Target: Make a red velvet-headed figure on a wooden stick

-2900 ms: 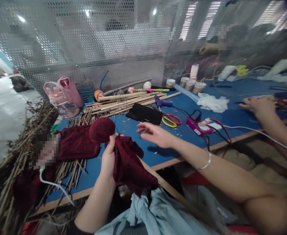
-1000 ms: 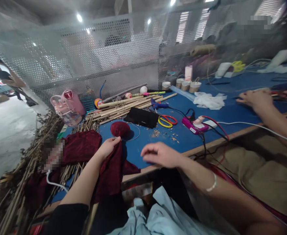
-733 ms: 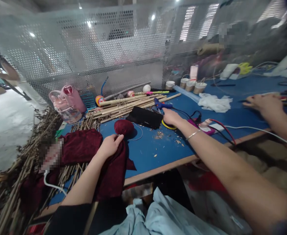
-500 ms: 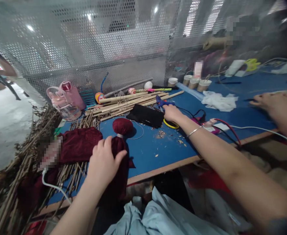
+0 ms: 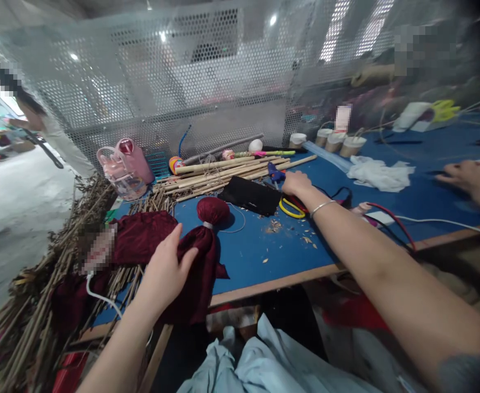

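A maroon cloth figure (image 5: 201, 273) with a round, stuffed, tied-off head lies at the table's front edge. My left hand (image 5: 164, 273) rests on the left side of its cloth, thumb spread apart from the fingers; some fingertips are hidden. Further back, my right hand (image 5: 297, 183) has its fingers curled at a blue glue gun (image 5: 276, 172). Just below that hand lie yellow-handled scissors (image 5: 292, 208). A black cloth (image 5: 250, 195) is left of them. Another piece of maroon cloth (image 5: 143, 237) lies left of the figure.
Wooden sticks (image 5: 223, 173) lie across the back, near a pink bottle (image 5: 129, 169). Dry stalks (image 5: 43, 305) pile up at left. Paper cups (image 5: 352, 146) and crumpled white plastic (image 5: 381, 173) are at right. Another person's hand (image 5: 469, 179) reaches in at the right edge.
The view has turned slightly left. My left hand has drawn down and left, away from the figure's neck. My right hand stays at the glue gun. The other person's hand has shifted right.
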The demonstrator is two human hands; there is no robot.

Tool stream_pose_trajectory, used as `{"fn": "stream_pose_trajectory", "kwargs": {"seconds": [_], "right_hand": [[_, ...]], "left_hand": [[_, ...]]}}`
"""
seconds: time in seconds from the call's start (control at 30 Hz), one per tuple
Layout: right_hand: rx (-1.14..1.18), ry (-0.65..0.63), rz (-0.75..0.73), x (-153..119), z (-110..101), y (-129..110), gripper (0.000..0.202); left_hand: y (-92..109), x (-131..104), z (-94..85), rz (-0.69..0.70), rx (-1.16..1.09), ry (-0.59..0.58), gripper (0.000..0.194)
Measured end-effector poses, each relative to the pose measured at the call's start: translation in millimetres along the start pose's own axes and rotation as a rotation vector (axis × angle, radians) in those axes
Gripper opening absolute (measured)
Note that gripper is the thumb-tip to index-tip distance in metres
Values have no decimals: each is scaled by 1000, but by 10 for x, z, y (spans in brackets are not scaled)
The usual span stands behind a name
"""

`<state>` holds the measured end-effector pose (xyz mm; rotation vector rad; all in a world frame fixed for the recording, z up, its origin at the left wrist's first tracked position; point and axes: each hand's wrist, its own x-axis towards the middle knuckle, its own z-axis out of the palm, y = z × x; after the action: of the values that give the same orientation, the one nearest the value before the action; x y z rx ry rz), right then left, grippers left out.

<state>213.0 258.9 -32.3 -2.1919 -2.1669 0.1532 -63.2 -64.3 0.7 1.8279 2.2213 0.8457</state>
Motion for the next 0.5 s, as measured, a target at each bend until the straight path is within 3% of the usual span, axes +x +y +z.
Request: {"fn": "stream_pose_trajectory", "kwargs": {"seconds": [0.1, 0.23, 0.37, 0.5], "right_hand": [[23, 28, 38, -17, -2, -4, 46], [34, 2, 84, -35, -14, -15, 41], [29, -8, 63, -194, -63, -20, 45], [6, -82, -56, -451, -61, -5, 35]], "left_hand": [[165, -49, -163, -28, -149, 129, 44], [403, -197, -260, -111, -162, 91, 28], [512, -368, -185, -56, -25, -36, 32], [351, -499, 16, -22, 254, -68, 39]]}}
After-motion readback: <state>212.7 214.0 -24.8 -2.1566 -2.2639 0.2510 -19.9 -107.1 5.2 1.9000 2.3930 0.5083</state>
